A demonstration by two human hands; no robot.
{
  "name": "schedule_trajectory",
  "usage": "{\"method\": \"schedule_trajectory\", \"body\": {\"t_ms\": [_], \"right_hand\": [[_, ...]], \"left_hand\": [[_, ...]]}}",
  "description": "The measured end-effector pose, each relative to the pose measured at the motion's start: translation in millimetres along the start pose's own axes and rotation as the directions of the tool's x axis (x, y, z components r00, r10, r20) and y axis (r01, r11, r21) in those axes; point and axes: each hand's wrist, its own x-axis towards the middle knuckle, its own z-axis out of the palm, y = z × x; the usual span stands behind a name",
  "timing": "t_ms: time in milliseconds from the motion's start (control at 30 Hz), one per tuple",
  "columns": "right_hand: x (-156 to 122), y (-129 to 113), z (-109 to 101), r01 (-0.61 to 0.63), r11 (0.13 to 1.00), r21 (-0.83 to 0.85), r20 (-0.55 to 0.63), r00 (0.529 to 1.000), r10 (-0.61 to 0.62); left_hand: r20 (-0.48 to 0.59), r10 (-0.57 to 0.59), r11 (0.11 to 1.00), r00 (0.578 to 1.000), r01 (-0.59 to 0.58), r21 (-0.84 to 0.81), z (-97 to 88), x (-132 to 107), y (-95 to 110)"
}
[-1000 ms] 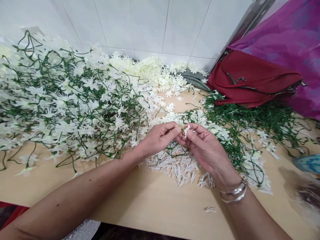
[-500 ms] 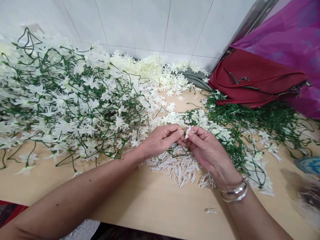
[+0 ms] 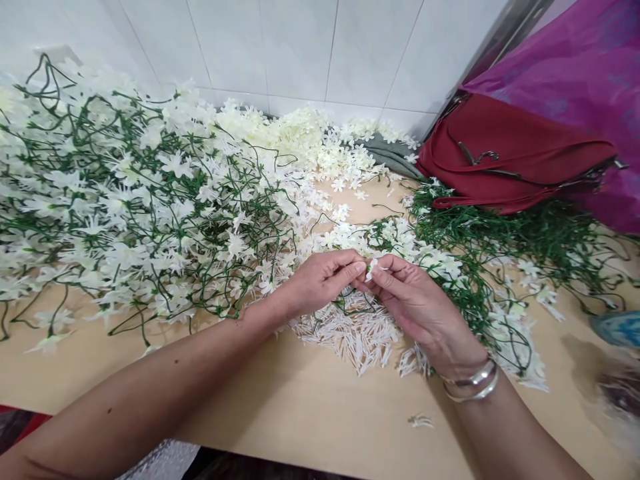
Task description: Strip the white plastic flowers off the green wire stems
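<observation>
Thumb and fingers of my left hand (image 3: 333, 277) pinch the green stem end of a small white artificial flower (image 3: 371, 268). My right hand (image 3: 417, 300), with two silver bangles at the wrist, pinches the white petals of the same flower. The fingertips of both hands almost meet, and the stem is mostly hidden behind them. Just below the hands lies a heap of thin white stamen pieces (image 3: 353, 337). Behind them are loose white petals (image 3: 345, 233) and green stems (image 3: 465, 287).
A large pile of white flowers on green stems (image 3: 150, 200) covers the left side. Cream blossoms (image 3: 295, 130) lie along the tiled wall (image 3: 300, 53). At right, a red bag (image 3: 510, 153) rests on green stems before purple plastic (image 3: 575, 73). A stray stamen bunch (image 3: 421, 421) lies near the front.
The small flower between my fingertips has turned slightly, its petals now more upright. Both hands stay in nearly the same place. The view has shifted very slightly.
</observation>
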Motion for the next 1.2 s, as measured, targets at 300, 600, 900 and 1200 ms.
{"method": "schedule_trajectory", "body": {"t_ms": [300,600,900,1200], "right_hand": [[-0.7,-4.9,1.1,-0.073,0.995,0.069,0.008,0.997,0.072],[-0.7,-6.9,1.4,-0.059,0.998,0.035,0.016,0.998,0.058],[-1.5,-9.1,-2.1,-0.071,0.994,0.087,0.016,0.997,0.070],[-3.3,-7.9,1.1,-0.066,0.998,0.024,0.014,0.998,0.065]], "left_hand": [[0.037,0.023,0.998,0.999,-0.021,-0.055,-0.2,1.7,-1.6],[0.025,-0.026,0.998,0.999,0.027,-0.050,2.6,1.6,0.6],[-0.017,-0.047,0.998,0.999,0.046,-0.047,3.4,-2.7,4.6],[-0.065,-0.108,0.990,0.992,0.102,-0.093,4.1,-5.2,4.0]]}}
